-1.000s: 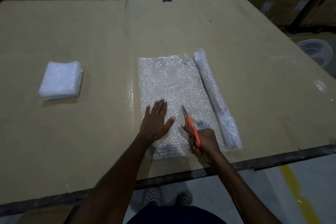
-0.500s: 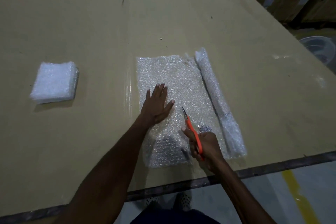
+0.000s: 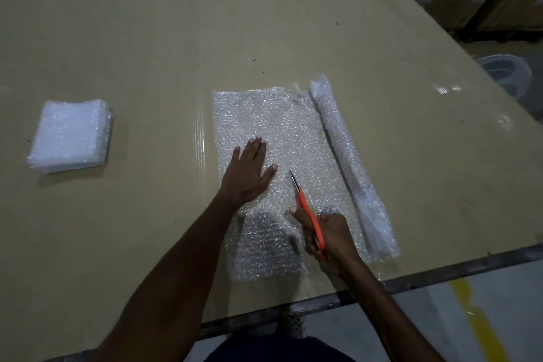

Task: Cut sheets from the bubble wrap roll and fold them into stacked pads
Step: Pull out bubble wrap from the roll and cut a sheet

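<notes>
Farther up sheet (image 3: 264, 114), left hand (image 3: 248, 173)

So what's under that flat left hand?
The left hand lies flat on the unrolled bubble wrap sheet, which lies on the cardboard-covered table. The cardboard shows faintly through the sheet; the patch right beneath the palm is hidden.

table (image 3: 382, 38): cardboard-topped | on it: bubble wrap sheet (image 3: 270, 114), roll (image 3: 349, 161), stacked pads (image 3: 70, 135)

Left hand (image 3: 248, 172) presses flat on the bubble wrap sheet (image 3: 282, 126); right hand (image 3: 330, 239) grips orange scissors (image 3: 308, 211).
</notes>
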### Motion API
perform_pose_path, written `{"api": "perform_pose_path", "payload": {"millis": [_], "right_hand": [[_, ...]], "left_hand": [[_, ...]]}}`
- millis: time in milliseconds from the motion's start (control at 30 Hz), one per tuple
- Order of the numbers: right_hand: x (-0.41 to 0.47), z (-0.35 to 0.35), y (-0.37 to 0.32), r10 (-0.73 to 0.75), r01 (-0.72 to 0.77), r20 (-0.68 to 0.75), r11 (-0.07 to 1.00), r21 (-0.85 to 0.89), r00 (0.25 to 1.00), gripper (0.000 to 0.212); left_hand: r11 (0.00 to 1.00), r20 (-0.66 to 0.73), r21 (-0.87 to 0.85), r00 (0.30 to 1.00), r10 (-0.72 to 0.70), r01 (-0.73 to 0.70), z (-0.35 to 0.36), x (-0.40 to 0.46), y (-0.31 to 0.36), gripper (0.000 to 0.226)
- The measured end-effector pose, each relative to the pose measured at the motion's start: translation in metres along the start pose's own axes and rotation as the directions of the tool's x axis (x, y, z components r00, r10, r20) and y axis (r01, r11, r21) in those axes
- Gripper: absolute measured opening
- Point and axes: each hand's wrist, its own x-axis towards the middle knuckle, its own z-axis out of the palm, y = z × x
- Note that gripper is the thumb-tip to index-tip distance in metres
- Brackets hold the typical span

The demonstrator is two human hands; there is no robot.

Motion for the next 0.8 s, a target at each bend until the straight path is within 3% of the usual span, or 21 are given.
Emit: {"api": "perform_pose_path", "payload": {"millis": [800], "right_hand": [[0.025, 0.014, -0.013, -0.004, 0.003, -0.027, 1.0, -0.022, 1.0, 0.056]], "left_hand": [[1.0, -0.011, 0.011, 1.0, -0.002, 0.002, 0.004, 0.0, -0.002, 0.075]]}}
